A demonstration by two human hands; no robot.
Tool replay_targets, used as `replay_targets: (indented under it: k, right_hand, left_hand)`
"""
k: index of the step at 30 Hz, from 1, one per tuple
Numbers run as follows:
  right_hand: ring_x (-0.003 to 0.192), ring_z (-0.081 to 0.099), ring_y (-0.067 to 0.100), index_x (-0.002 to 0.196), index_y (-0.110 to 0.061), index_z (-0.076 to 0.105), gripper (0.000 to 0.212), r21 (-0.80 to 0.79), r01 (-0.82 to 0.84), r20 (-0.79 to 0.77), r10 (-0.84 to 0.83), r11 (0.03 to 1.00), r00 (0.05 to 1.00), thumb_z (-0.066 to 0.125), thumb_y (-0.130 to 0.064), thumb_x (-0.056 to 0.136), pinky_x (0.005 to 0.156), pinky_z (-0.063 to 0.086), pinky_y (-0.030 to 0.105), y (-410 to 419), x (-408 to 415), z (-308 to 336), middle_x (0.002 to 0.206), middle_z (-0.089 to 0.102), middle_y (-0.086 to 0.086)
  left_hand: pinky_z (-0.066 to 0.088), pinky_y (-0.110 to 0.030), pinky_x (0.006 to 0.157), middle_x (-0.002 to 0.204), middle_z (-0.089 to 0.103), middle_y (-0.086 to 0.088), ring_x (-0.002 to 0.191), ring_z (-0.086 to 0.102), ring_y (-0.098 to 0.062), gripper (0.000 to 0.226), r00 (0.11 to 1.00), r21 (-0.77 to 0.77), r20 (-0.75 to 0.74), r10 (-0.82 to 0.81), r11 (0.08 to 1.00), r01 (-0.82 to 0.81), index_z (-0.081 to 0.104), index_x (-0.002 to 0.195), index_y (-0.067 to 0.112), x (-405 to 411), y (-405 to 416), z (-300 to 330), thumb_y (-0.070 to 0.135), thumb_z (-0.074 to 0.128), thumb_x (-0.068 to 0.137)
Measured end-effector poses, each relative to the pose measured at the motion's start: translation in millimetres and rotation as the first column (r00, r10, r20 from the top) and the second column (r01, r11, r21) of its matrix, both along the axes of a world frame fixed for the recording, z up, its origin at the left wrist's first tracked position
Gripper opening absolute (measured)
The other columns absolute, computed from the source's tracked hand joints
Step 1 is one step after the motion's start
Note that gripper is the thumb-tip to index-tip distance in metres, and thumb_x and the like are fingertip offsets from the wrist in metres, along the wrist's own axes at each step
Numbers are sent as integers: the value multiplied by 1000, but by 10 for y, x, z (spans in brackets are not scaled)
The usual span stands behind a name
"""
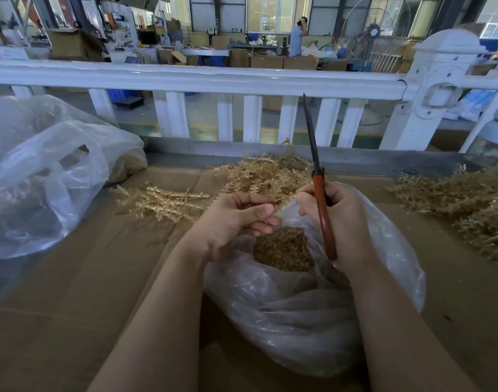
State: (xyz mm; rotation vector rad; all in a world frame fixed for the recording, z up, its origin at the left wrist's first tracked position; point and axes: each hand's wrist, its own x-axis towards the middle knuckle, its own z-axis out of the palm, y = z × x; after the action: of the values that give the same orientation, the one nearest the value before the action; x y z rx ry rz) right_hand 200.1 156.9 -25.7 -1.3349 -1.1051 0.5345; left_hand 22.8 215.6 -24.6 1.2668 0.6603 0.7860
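Note:
A clear plastic bag (313,315) lies in front of me on the cardboard-covered table (72,292), its mouth open on a heap of small brown plastic bits (283,248). My left hand (233,222) pinches the bag's rim at the opening with curled fingers. My right hand (344,222) grips scissors (318,190) with an orange-red handle, their dark blades closed and pointing up and away; its fingertips also touch the bag's rim.
Tan plastic sprues lie in piles beyond the bag (259,176) and at the right (468,205). A large plastic bag (44,176) sits at the left. A white fence (202,80) borders the table's far edge. A person (297,38) stands far off in the workshop.

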Motion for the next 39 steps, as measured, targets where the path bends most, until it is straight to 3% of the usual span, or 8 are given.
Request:
replay_targets:
  k: [6, 10, 13, 19, 21, 26, 30, 39]
  right_hand:
    - [67, 65, 5, 94, -8, 73, 7, 39, 0, 18, -1, 999, 1000, 75, -10, 87, 66, 51, 13, 2, -8, -3, 73, 69, -2]
    - [65, 64, 5, 91, -14, 74, 12, 40, -13, -31, 15, 999, 999, 77, -25, 86, 67, 51, 14, 9, 16, -23, 66, 68, -6]
    - [67, 65, 0, 89, -21, 73, 17, 19, 8, -5, -8, 1000, 1000, 79, -36, 82, 65, 49, 12, 36, 26, -45, 67, 69, -11]
    - [80, 68, 4, 92, -24, 72, 36, -14, 49, 120, -47, 999, 992, 81, -54, 73, 74, 53, 25, 68, 48, -119, 83, 73, -8]
    - [79, 67, 2, 91, -28, 69, 45, -41, 40, 167, -33, 998, 985, 78, -65, 68, 74, 53, 28, 66, 40, -135, 83, 71, -15]
    - [81, 60, -10, 83, -34, 62, 57, -102, 44, 392, 0, 994, 920, 57, -86, 61, 62, 41, 21, 51, -3, -146, 83, 63, -35]
    - [71, 59, -2, 84, -36, 57, 57, -113, 53, 501, 11, 992, 866, 53, -89, 62, 60, 40, 19, 53, -2, -177, 73, 61, -20]
    - [74, 54, -9, 91, -43, 51, 60, -112, 83, 627, 6, 990, 779, 47, -95, 61, 60, 38, 14, 63, 1, -224, 79, 56, -29]
  left_hand:
    - [53, -20, 69, 86, 76, -9, 73, 70, -13, 22, 985, 98, -123, -125, 986, 137, 74, 93, 12, -18, -1, -4, 26, 69, 78]
    - [53, -18, 64, 83, 75, -7, 66, 66, -10, 19, 992, 41, 127, 6, 999, -12, 73, 91, 10, -7, 16, -6, 24, 67, 80]
    - [52, -18, 63, 83, 73, -5, 64, 61, -8, 23, 927, -25, 348, 142, 990, -142, 70, 98, 6, 1, 51, 4, 22, 65, 82]
    - [58, -18, 70, 90, 75, -7, 76, 71, -9, 16, 807, -115, 521, 278, 960, -257, 76, 92, 10, 29, 58, 59, 17, 68, 79]
    - [59, -19, 72, 92, 76, -8, 81, 73, -12, 16, 787, -137, 541, 296, 954, -265, 76, 91, 9, 44, 54, 68, 14, 68, 77]
    - [59, -20, 74, 92, 76, -9, 87, 74, -15, 20, 785, -152, 526, 327, 944, -292, 72, 97, 6, 86, 43, 64, 14, 66, 80]
    - [59, -20, 71, 88, 76, -8, 82, 73, -13, 19, 782, -166, 511, 358, 933, -319, 72, 97, 8, 81, 47, 52, 17, 65, 81]
    - [58, -19, 71, 88, 76, -6, 78, 73, -12, 22, 807, -134, 474, 353, 934, -330, 68, 104, 1, 119, 36, 44, 3, 65, 82]
